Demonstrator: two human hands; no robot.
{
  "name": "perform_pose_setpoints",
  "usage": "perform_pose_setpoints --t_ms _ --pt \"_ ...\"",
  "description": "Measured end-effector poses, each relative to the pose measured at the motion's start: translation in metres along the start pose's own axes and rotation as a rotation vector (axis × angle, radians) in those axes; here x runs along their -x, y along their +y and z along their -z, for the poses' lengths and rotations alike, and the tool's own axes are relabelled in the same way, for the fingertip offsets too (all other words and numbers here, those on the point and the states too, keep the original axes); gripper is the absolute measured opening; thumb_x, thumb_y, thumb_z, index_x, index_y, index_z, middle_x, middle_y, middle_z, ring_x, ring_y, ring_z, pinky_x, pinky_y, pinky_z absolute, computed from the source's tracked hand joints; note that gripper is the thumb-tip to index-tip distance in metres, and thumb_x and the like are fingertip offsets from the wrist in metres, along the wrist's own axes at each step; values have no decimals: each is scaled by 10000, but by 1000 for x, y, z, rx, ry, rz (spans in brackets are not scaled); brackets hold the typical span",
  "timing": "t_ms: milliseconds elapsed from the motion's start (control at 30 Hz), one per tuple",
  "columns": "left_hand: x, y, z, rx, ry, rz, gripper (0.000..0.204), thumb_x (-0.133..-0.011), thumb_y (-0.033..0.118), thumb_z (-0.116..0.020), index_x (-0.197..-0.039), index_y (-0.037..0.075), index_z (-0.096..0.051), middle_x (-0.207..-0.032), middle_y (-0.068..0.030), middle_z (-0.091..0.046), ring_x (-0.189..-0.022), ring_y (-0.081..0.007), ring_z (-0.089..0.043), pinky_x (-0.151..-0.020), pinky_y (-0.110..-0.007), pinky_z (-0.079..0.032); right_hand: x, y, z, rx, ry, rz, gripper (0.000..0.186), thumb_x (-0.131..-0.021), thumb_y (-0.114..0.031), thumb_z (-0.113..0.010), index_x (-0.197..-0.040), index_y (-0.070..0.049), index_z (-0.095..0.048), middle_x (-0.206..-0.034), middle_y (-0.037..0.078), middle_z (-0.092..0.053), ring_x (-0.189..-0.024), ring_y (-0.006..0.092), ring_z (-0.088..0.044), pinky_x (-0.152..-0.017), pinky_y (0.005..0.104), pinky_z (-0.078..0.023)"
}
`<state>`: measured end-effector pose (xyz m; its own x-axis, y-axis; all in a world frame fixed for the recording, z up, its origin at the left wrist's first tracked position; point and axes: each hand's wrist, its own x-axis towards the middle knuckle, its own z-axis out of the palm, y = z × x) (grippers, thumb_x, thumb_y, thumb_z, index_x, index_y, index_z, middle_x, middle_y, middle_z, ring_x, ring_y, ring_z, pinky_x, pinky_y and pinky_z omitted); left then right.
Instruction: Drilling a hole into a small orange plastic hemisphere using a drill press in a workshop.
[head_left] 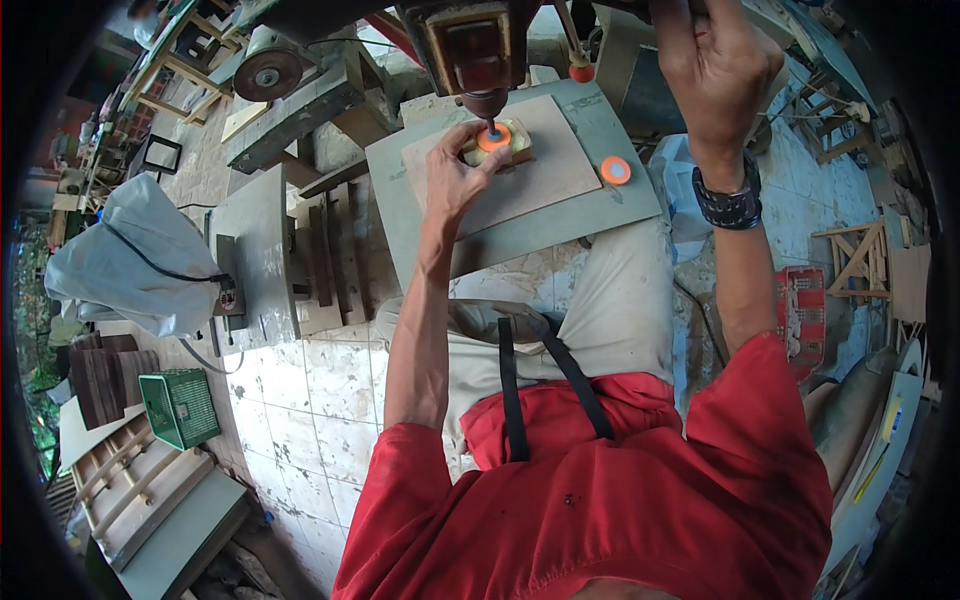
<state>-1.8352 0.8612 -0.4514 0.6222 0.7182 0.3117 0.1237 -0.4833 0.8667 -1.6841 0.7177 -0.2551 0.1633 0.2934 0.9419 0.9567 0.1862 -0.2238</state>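
Observation:
My left hand (pixel 460 172) is closed around a small pale block (pixel 519 152), thumb on its near side and fingers at the left. On top of the block lies an orange ring-shaped disc (pixel 484 143), directly below the chuck (pixel 485 103) of a drill press (pixel 470 45). The bit's tip meets the pale centre of the disc; whether it has entered cannot be seen. A second orange disc with a white centre (pixel 616 171) rests to the right. My right hand (pixel 718 60) is raised beside the press with fingers curled; what they grip is cut off at the top edge.
A flat board (pixel 560 180) lies on the grey-green table (pixel 630 205) under the block. A red-knobbed lever (pixel 581 72) hangs right of the press. Leftward stand a grinding wheel (pixel 268 75), a cloth-covered machine (pixel 140 260) and a green crate (pixel 180 408); a red crate (pixel 802 320) is at right.

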Motion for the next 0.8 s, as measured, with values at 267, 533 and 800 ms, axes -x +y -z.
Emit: perform_pose_setpoints --t_ms 267,533,800 --pt "2 -5 -3 -29 33 -53 448 -721 239 -807 -1072 -7 -677 -1057 -146 -694 -982 -256 -674 -889 -343 -505 2 5 -35 -1202 478 -141 429 -929 35 -524 -1355 21 -472 -1278 161 -606 -819 189 -719 -656 270 -590" --pt "4 -11 -1 4 33 -84 471 -746 299 -806 -1081 -5 -676 -1025 -119 -704 -954 -215 -663 -885 -316 -488 3 2 -34 -1231 483 -169 434 -931 30 -529 -1360 15 -465 -1289 153 -600 -810 169 -713 -650 262 -585" --pt "2 -3 -2 76 -10 28 432 -730 212 -810 -1083 -6 -688 -1044 -132 -706 -955 -211 -668 -870 -314 -504 -42 5 16 -1068 -61 -484 390 -908 12 -591 -1293 -31 -542 -1062 151 -691 -718 142 -695 -591 262 -546"
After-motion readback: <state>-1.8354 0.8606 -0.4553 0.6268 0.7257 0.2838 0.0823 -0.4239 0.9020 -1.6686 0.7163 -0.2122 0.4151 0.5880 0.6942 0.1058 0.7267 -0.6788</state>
